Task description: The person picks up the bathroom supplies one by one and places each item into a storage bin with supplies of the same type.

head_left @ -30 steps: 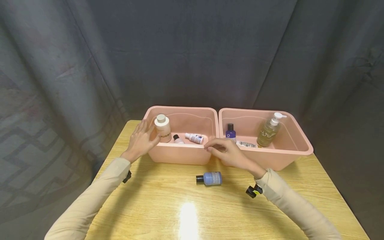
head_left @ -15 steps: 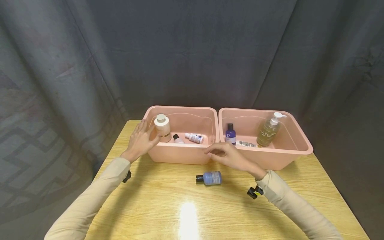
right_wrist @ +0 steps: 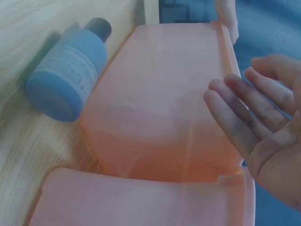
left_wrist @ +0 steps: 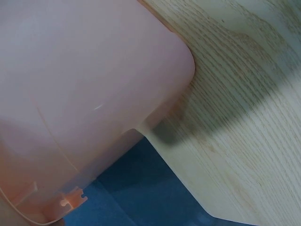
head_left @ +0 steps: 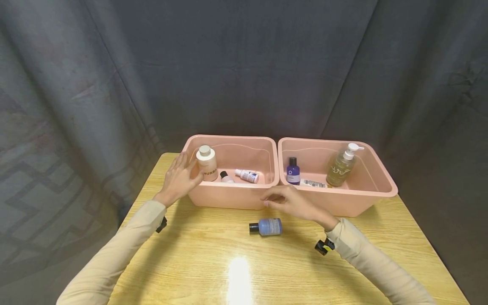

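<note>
My left hand [head_left: 178, 178] rests at the near left corner of the left pink bin [head_left: 228, 197], its fingers extended along the rim and its thumb near a white bottle [head_left: 207, 164] inside. My right hand [head_left: 287, 201] hovers before the bins with fingers loosely bent; the right wrist view shows nothing in it. Below it, a blue bottle with a black cap [head_left: 270, 227] lies on its side on the table. A small dark-capped bottle [head_left: 226, 177] and a small white bottle [head_left: 248, 176] lie in the left bin. In the left wrist view only the bin [left_wrist: 94, 70] and tabletop show clearly.
The right pink bin [head_left: 343, 199] stands beside the left one. It holds a dark-blue bottle [head_left: 293, 171], a white tube [head_left: 313, 183] and a pump bottle [head_left: 340, 168]. Both bins stand toward the back of the wooden table [head_left: 190, 262], before a grey curtain [head_left: 244, 76].
My right hand has drawn back slightly from the left bin's front rim, down and toward me. My left hand and the bottles have stayed where they were.
</note>
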Tool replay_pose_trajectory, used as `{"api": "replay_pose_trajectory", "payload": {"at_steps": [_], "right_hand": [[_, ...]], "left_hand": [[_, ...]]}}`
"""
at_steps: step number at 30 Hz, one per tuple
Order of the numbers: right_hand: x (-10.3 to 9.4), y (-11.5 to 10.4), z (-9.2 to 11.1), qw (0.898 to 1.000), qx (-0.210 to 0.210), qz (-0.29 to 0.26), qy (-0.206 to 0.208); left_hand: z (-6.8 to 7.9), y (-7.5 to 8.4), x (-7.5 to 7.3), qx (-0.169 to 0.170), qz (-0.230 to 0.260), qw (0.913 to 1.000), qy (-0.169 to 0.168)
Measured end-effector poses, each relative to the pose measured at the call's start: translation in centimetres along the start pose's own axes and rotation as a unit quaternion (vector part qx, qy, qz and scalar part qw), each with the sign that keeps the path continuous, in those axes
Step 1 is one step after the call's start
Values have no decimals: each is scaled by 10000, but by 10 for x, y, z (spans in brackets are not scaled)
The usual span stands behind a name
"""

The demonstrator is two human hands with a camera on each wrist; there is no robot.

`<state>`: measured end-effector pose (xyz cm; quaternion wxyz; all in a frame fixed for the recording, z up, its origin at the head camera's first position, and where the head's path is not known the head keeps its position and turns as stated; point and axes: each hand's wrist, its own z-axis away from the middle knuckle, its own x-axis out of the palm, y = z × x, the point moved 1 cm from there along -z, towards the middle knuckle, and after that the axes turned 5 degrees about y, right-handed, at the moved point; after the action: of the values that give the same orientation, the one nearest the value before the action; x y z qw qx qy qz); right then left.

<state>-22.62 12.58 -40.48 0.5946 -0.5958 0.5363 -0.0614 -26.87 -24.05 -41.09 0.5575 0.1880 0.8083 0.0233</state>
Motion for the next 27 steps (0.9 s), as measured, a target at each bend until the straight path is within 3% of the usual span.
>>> {"api": "replay_pose_trajectory", "payload": {"at_steps": [19,22,27], "right_hand": [[7,5,2,9998,176,92,-94],[6,-8,2,9998,95,141,-125],[4,1,5,9993,65,192,-302]], "left_hand": [[-1,1,0,-35,-4,10000,7],[-1,1,0,-25,-39,10000,29],[-1,1,1,-14,-46,10000,34]]}}
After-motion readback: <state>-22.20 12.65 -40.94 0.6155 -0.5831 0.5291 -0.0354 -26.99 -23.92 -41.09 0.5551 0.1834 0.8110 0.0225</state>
